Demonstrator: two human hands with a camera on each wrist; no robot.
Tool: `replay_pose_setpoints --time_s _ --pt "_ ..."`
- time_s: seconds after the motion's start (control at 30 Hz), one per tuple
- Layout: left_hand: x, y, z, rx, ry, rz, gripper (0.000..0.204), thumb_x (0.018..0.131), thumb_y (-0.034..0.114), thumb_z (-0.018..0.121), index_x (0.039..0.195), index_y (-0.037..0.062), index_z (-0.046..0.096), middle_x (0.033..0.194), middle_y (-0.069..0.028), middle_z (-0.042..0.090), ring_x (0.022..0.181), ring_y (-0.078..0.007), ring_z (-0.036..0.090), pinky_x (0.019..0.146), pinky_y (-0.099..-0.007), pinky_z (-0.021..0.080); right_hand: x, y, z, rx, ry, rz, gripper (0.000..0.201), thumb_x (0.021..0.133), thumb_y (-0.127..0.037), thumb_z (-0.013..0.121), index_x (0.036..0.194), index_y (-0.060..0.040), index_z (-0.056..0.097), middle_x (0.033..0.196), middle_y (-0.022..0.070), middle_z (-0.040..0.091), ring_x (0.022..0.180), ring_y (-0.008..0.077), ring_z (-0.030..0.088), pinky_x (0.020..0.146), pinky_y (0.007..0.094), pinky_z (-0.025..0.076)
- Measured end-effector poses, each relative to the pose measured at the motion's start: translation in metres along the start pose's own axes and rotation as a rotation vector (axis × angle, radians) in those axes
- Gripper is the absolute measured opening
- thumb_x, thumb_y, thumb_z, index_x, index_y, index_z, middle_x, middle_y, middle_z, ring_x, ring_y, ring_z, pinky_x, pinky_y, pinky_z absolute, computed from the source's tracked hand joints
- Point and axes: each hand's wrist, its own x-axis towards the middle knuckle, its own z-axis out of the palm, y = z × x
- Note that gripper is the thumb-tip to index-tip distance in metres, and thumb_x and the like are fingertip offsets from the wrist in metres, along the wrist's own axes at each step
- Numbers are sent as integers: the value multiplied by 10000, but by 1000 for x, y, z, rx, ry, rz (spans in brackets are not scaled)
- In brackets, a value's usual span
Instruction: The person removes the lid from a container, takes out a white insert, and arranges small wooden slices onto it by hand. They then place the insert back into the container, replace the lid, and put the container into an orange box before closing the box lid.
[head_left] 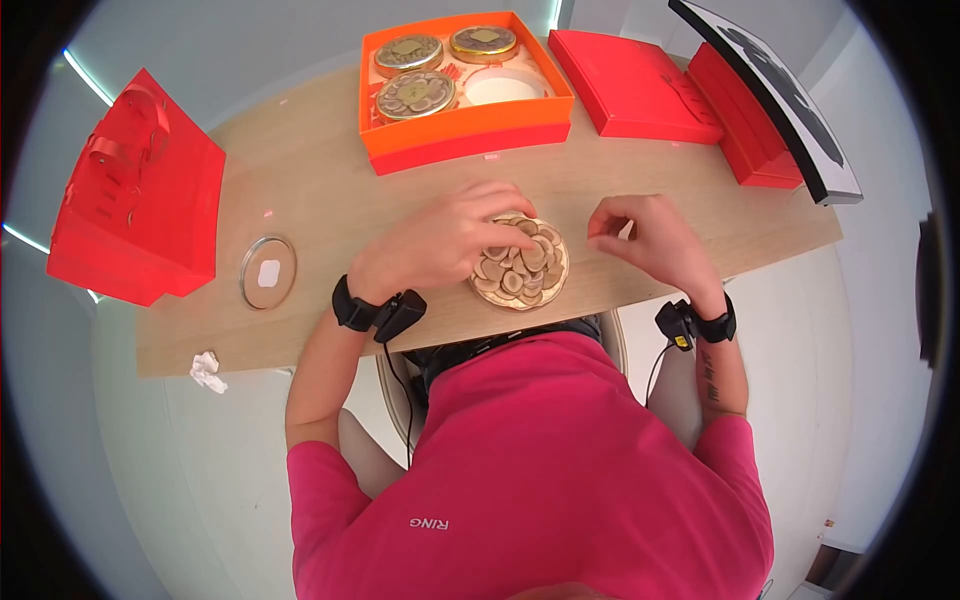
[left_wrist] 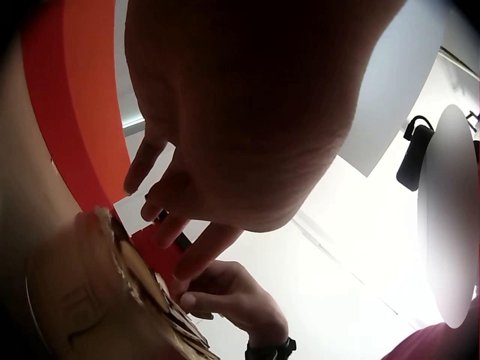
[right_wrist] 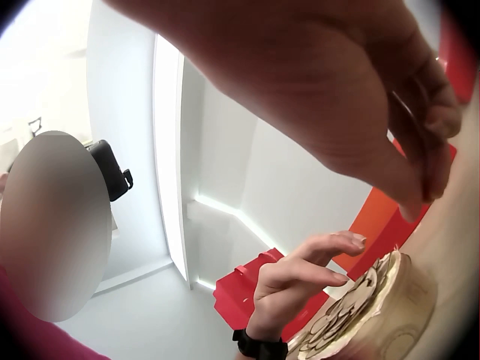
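A round clear-walled tub (right_wrist: 411, 300) stands near the table's front edge, filled to the top with thin, round, tan slices (head_left: 524, 262). My left hand (head_left: 440, 240) reaches over its left side with fingers spread. One of its fingertips is right at the slices in the head view; in the left wrist view the fingers (left_wrist: 206, 251) hang just above the tub's top. Just right of the tub is my right hand (head_left: 655, 235), its fingers loosely bent and the thumb close to the forefinger. Nothing shows between them, though the fingertips partly hide one another.
An orange-red box (head_left: 470, 140) behind the tub holds three lidded tins and one vacant round recess. A round clear lid (head_left: 284, 290) lies at left, near a red gift bag (head_left: 150, 200) and crumpled white paper (head_left: 208, 371). Red boxes (head_left: 640, 90) stand at back right.
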Motion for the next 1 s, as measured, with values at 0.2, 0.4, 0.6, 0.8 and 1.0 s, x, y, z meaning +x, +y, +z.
replay_pose_setpoints --time_s 0.2,0.4,0.6,0.8,1.0 --pt "0 -2 4 50 -45 15 656 708 -182 641 1268 99 835 1472 -109 673 1470 -358 576 1226 -493 483 3 -11 14 65 -129 -65 244 937 -235 941 978 -48 791 863 56 807 774 198 732 746 355 555" --pt "0 1 4 65 -66 13 677 727 -159 682 1313 141 842 1520 -105 656 1485 -351 566 1234 -492 494 6 -8 24 76 -52 -51 253 951 -247 936 973 -43 788 859 56 803 780 190 737 750 353 552" --pt "2 2 6 98 -101 35 658 771 -106 739 1339 208 846 1552 -81 645 1495 -342 559 1248 -488 500 3 -7 7 67 72 8 220 948 -177 894 972 10 781 882 116 796 853 248 771 827 381 599" --pt "2 1 11 107 -97 48 616 795 -72 773 1343 202 842 1559 -81 630 1505 -340 545 1262 -493 485 1 -12 13 57 -90 -10 224 967 -222 914 969 -37 787 866 59 809 792 185 748 754 350 565" --pt "0 -2 4 31 2 -6 628 734 -129 720 1283 147 846 1497 -101 669 1480 -363 578 1233 -512 487 5 -8 19 70 -14 -60 264 936 -253 948 955 -40 793 860 70 809 775 205 739 762 361 567"
